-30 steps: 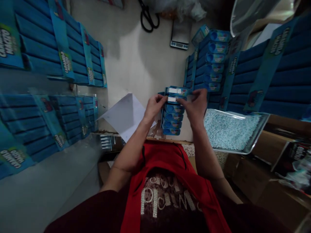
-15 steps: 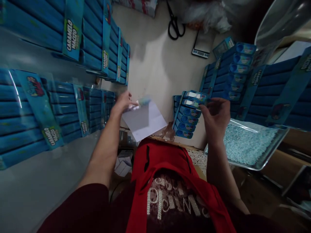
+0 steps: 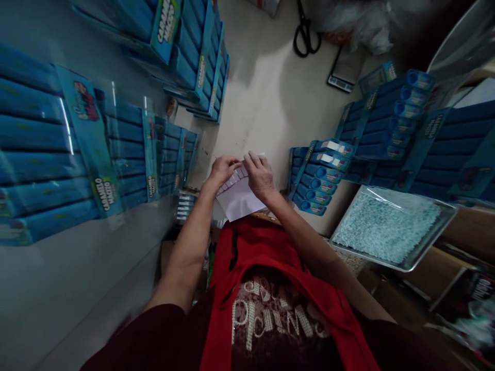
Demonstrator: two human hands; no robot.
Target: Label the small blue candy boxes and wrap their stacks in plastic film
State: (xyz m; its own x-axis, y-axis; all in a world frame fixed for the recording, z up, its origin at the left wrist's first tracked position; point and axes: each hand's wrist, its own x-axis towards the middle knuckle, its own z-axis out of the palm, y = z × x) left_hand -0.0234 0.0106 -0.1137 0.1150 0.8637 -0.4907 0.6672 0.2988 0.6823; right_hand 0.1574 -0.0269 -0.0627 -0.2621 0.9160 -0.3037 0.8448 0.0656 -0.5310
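Low in the middle of the head view, a white sheet (image 3: 242,202) with a row of small labels near its top lies at the table's near edge. My left hand (image 3: 224,170) is closed on its upper left part, fingertips pinched at the labels. Over its upper right part is my right hand (image 3: 259,174), fingers bent together close to the left fingertips; what they pinch is hidden. To the right stands a small pack of blue boxes (image 3: 319,178), with white labels on its top two box ends.
Blue box stacks stand at the left (image 3: 131,149) and right (image 3: 386,118). A clear tray (image 3: 390,226) of pale blue pieces sits at the lower right. Black scissors (image 3: 306,38) and a small scale (image 3: 344,69) lie at the back.
My right hand has moved left from the small pack of boxes to the white sheet, beside my left hand. The view has shifted, so the stacks appear further right.
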